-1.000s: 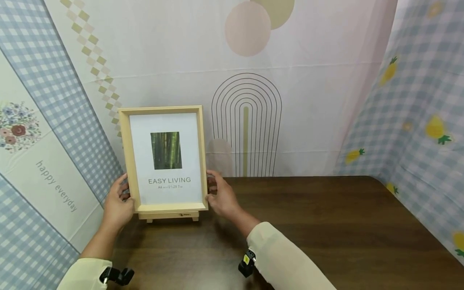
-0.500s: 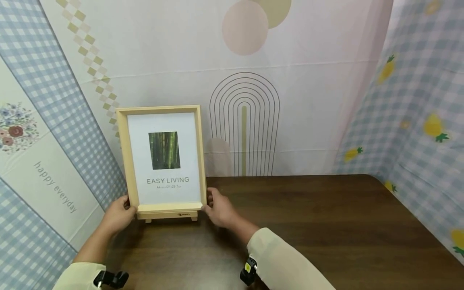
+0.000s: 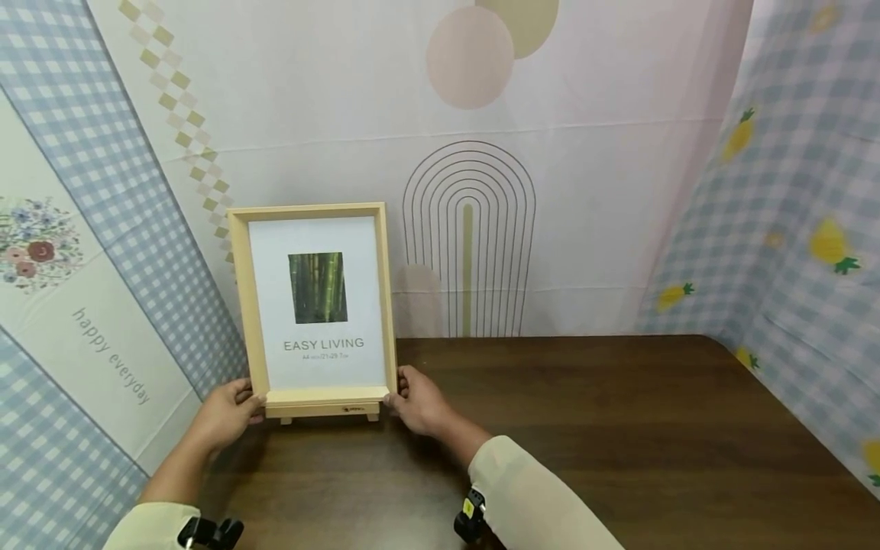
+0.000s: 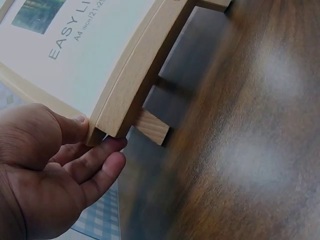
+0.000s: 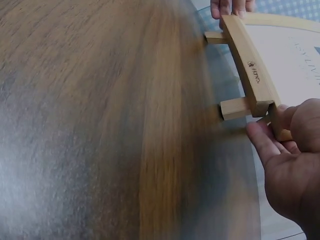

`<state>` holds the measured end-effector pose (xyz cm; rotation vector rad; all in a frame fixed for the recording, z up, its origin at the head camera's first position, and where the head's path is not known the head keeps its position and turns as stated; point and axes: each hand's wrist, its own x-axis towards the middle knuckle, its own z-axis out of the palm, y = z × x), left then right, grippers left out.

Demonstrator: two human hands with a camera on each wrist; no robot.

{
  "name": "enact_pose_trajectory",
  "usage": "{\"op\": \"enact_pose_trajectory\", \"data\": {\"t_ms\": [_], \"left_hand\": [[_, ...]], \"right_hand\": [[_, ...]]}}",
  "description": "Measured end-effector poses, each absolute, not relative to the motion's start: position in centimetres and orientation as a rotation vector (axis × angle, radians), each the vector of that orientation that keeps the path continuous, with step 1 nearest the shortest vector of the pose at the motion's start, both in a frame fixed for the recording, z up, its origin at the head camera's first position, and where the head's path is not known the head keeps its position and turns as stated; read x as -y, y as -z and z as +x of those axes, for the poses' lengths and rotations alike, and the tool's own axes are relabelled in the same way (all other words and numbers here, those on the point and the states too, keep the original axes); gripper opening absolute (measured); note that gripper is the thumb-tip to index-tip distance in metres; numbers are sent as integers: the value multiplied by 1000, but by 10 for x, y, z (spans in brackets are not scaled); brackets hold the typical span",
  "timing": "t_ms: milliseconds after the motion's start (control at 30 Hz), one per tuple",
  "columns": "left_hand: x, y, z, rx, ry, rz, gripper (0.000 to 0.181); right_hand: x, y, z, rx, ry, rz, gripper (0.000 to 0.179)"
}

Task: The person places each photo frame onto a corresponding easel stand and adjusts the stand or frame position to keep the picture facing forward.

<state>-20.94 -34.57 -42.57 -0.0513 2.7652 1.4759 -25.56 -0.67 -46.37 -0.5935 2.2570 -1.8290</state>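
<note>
A pale wooden picture frame (image 3: pixel 380 298) with a bamboo photo and the words "EASY LIVING" leans upright on a small wooden easel (image 3: pixel 321 410) at the left of the table. My left hand (image 3: pixel 223 412) pinches the frame's lower left corner, thumb on the front. In the left wrist view, fingertips (image 4: pixel 116 145) of that hand touch the end of the easel's ledge. At the lower right corner my right hand (image 3: pixel 421 401) grips the frame likewise, its thumb on the corner and its fingers partly hidden behind. The easel's two front feet (image 5: pixel 235 108) stand on the table.
The dark wooden table (image 3: pixel 584 428) stretches away to the right. Behind it hangs a pale printed cloth (image 3: pixel 330 92). Blue checked cloths close off the left side (image 3: pixel 165 214) and the right side (image 3: pixel 777 305). A small black camera (image 3: pixel 470 516) sits at the right cuff.
Both hands have slid down the frame's sides to its bottom corners. The frame and easel stay in place; the head view shifts slightly.
</note>
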Motion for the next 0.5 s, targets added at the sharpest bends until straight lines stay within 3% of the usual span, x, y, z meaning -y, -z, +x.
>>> {"op": "enact_pose_trajectory", "data": {"t_ms": [500], "left_hand": [[345,424,-209,-2640,-1577,-67,54]], "right_hand": [[7,468,-258,-2158,1877,-575,32]]}}
